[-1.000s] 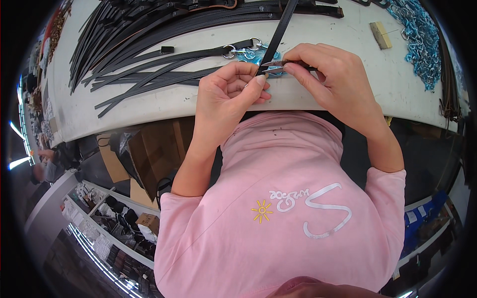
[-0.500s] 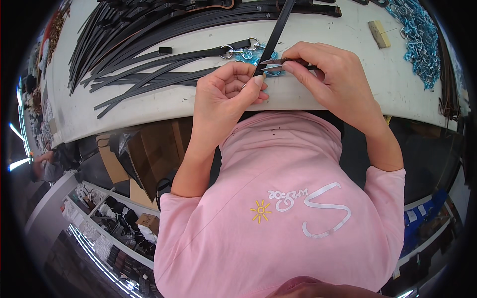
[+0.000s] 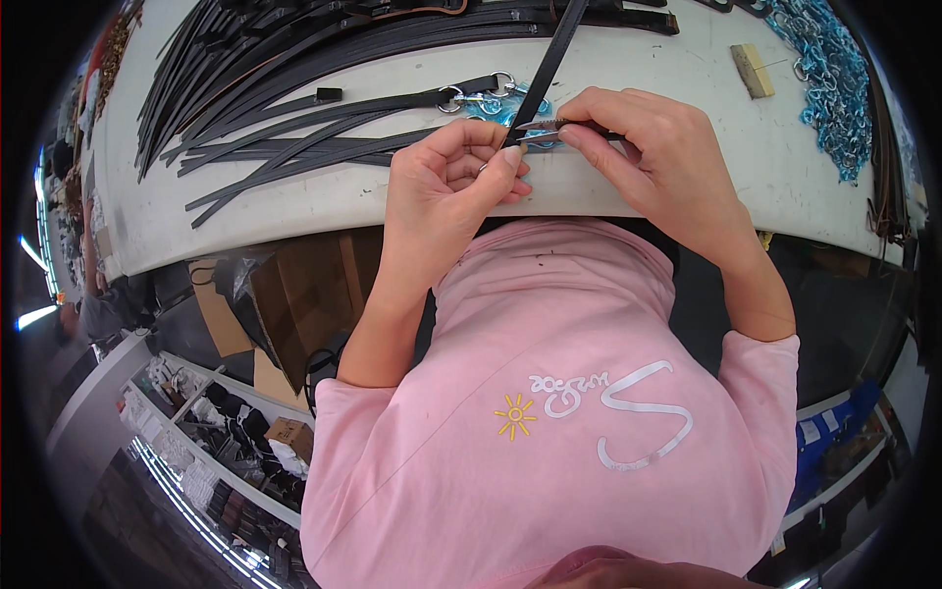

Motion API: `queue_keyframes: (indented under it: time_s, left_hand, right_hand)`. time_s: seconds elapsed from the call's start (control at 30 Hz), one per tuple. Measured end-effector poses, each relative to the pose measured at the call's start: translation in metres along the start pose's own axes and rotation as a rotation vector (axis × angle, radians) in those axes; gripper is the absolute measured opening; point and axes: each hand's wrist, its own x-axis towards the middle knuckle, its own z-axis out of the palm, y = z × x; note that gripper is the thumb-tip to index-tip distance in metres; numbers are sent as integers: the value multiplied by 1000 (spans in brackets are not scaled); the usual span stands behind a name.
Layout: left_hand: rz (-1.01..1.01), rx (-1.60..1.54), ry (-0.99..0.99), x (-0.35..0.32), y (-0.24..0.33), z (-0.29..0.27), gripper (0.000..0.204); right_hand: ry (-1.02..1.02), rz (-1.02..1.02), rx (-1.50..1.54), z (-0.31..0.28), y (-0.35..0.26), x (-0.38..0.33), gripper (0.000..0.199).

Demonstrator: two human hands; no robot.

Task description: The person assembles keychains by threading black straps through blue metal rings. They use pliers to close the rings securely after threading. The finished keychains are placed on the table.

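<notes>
Strap [image 3: 544, 80] looks leathery, faintly glossy; pronged tool [image 3: 542, 125], metallic; rings [image 3: 450, 111] gleam, smooth metal; shirt [image 3: 471, 491] is matt cloth.

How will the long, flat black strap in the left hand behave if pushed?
The black strap is probably fairly stiff, running straight beyond the left hand; its narrow band suggests lightness; being flat, it likely won't roll.

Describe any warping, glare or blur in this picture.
Head view: the pale table bows along its front edge; corners go black; a light at far left glares white; shelf clutter looks soft; left hand, right hand, black strap look clearer.
</notes>
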Motion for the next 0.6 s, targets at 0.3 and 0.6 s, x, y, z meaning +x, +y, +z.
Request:
queue_keyframes:
  time_s: [0.3, 0.6]
  left_hand:
    - [70, 49, 25, -3, -4, 4, 19]
    - [57, 21, 48, -5, -3, 4, 18]
  right_hand:
    - [-206, 23, 104, -13, 10, 17, 17]
    - [-191, -21, 230, -5, 25, 22, 20]
